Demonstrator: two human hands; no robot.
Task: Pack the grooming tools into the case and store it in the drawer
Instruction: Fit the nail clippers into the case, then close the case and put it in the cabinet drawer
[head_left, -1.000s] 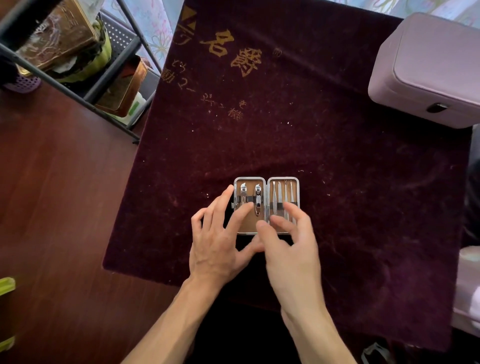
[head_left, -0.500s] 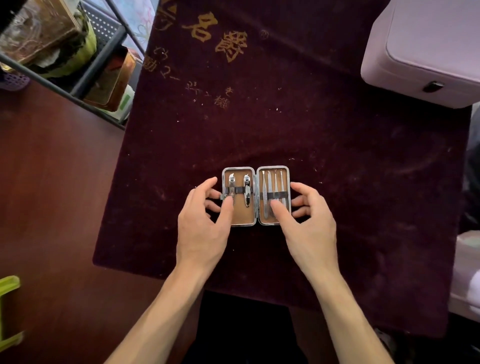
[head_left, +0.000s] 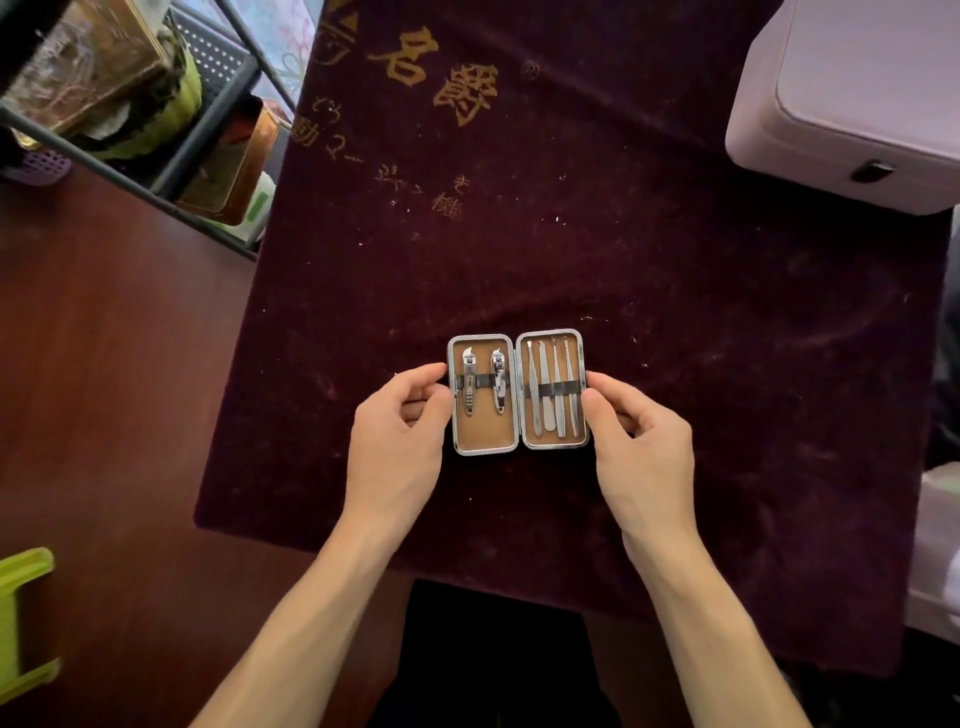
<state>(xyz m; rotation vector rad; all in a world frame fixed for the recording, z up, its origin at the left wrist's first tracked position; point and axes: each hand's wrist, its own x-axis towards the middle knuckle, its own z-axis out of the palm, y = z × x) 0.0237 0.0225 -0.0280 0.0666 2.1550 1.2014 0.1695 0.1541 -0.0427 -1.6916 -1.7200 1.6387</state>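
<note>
A small grooming case (head_left: 484, 435) with a metal rim and tan lining lies open flat on the dark velvet cloth (head_left: 675, 364). Two nail clippers (head_left: 484, 382) sit under a strap in its left half. Several thin steel tools (head_left: 554, 387) sit under a strap in the right half. My left hand (head_left: 400, 441) pinches the case's left edge with thumb and curled fingers. My right hand (head_left: 636, 441) pinches the right edge the same way. No drawer is visible.
A pale lilac box (head_left: 857, 98) with a dark clasp stands at the back right. A black metal rack (head_left: 156, 119) holding tins and bags is at the back left. The brown wooden surface (head_left: 104, 415) lies left of the cloth; a green plastic object (head_left: 21, 623) sits at the left edge.
Both hands have moved off the top of the case's halves out to its left and right edges, and now pinch those edges. The case still lies open.
</note>
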